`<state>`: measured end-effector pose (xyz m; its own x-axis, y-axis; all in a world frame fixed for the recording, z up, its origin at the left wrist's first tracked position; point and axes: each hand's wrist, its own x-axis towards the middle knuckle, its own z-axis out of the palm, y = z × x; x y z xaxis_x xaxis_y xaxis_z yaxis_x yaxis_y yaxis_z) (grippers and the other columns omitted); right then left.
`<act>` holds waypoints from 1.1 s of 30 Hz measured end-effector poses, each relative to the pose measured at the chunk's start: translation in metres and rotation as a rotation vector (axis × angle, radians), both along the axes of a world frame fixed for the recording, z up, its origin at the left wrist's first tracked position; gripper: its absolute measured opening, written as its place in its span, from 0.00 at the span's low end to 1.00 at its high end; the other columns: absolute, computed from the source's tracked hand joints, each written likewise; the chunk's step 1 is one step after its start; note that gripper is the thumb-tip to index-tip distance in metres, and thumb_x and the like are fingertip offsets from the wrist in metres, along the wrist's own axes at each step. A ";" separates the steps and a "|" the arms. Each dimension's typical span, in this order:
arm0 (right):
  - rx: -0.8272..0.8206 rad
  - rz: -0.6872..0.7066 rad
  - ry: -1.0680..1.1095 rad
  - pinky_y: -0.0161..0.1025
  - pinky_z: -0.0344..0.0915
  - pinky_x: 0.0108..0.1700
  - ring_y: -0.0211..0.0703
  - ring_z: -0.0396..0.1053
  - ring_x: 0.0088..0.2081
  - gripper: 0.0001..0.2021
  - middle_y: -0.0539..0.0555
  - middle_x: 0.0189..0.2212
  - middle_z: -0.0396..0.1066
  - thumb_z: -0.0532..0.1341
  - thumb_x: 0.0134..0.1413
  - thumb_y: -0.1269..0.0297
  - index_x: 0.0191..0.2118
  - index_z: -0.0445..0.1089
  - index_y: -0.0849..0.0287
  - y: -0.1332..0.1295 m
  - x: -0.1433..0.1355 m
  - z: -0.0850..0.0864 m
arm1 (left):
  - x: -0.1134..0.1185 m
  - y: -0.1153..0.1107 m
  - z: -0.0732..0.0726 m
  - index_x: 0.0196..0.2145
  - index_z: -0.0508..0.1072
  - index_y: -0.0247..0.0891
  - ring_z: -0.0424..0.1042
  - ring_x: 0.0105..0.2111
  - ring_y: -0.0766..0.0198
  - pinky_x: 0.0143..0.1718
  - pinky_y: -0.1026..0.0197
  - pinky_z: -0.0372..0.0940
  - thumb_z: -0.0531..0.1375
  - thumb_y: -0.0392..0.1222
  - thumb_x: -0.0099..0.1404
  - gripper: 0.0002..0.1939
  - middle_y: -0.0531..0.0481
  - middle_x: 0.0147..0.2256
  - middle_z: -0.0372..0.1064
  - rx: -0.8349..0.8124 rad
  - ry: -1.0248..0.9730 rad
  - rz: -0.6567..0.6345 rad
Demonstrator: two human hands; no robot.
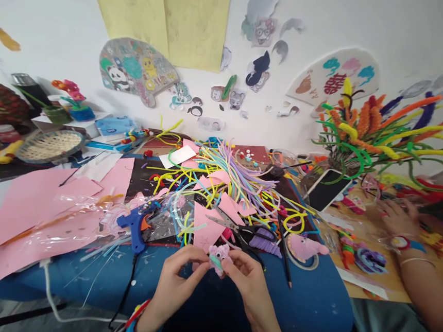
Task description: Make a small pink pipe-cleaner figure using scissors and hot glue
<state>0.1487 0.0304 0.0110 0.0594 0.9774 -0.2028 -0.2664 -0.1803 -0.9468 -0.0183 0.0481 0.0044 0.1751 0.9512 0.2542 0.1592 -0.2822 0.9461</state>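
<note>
Between my two hands, near the front edge of the blue table, is a small pink fuzzy doll (219, 258) with a dark eye and a pale teal band across it. My left hand (181, 273) pinches its left side with thumb and fingers. On the other side, my right hand (245, 276) grips it the same way. Just beyond lie scissors (241, 227) with black handles, partly over pink paper scraps (204, 226). A blue glue gun (137, 228) rests to the left. A dark pencil (286, 259) and a pink fuzzy figure (304, 246) are to the right.
Pastel pipe cleaners (237, 167) lie heaped in the middle. Large pink paper sheets (43, 207) cover the left side. A white cable (52, 301) hangs off the front edge. At right, another person's hand (397, 220) is over a wooden table, near a phone (327, 189).
</note>
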 end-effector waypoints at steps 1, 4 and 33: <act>0.003 0.003 0.004 0.33 0.65 0.30 0.37 0.67 0.25 0.12 0.50 0.24 0.73 0.70 0.44 0.56 0.29 0.75 0.60 0.000 0.000 -0.001 | -0.001 0.000 0.001 0.30 0.75 0.38 0.74 0.33 0.60 0.37 0.62 0.66 0.62 0.35 0.61 0.02 0.48 0.31 0.75 0.059 0.035 -0.009; 0.005 0.015 0.012 0.33 0.66 0.30 0.37 0.68 0.25 0.12 0.51 0.25 0.74 0.70 0.44 0.56 0.29 0.76 0.60 -0.001 0.000 -0.001 | -0.003 0.000 0.004 0.31 0.75 0.38 0.74 0.32 0.61 0.38 0.62 0.67 0.63 0.33 0.60 0.02 0.49 0.30 0.76 0.140 0.091 -0.030; -0.050 0.056 0.173 0.32 0.65 0.29 0.35 0.67 0.24 0.13 0.52 0.23 0.75 0.72 0.41 0.57 0.30 0.78 0.62 -0.005 -0.003 0.006 | -0.004 -0.001 0.001 0.30 0.72 0.38 0.75 0.26 0.67 0.30 0.69 0.67 0.61 0.33 0.63 0.04 0.52 0.26 0.76 -0.035 -0.047 -0.187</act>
